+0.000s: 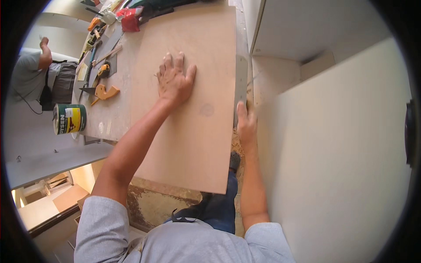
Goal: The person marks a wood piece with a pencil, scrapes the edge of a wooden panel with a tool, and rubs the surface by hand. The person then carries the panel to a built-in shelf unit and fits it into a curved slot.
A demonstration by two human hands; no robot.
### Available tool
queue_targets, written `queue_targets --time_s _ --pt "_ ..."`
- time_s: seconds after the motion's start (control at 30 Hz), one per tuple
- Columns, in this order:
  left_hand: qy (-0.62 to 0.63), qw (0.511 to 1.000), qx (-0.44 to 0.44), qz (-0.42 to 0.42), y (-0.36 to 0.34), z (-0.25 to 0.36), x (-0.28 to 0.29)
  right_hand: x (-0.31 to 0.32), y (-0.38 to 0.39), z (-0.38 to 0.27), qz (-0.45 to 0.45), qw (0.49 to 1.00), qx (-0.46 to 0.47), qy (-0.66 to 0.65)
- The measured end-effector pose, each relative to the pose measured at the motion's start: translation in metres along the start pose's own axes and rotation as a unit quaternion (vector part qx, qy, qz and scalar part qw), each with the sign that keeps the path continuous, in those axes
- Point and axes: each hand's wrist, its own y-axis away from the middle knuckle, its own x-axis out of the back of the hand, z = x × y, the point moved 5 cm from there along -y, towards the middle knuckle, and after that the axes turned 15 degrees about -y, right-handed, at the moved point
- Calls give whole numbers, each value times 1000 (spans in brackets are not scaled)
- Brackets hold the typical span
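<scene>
My left hand lies open, fingers spread, on a large pale plywood panel that rests across the worktable. At the panel's right edge, my right hand is closed, thumb up, beside a grey strip with small holes; what its fingers grip is hidden and slightly blurred. Left of the panel on the worktable are an orange-handled saw, a yellow tape measure and other tools.
A green paint can stands at the table's left corner. Another person is at the upper left. A large white board stands close on my right, near a white cabinet. A red bag lies at the back.
</scene>
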Motion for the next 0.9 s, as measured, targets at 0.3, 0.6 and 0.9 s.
queue_targets --time_s 0.3,0.6,0.9 --pt "4 999 3 -35 -2 8 0 -43 -299 8 5 995 88 46" --pt "-17 1000 -3 -19 -3 1 -3 -20 -128 16 -15 996 82 11" --pt "0 1000 -13 13 0 5 -5 14 80 -16 -11 999 -3 33"
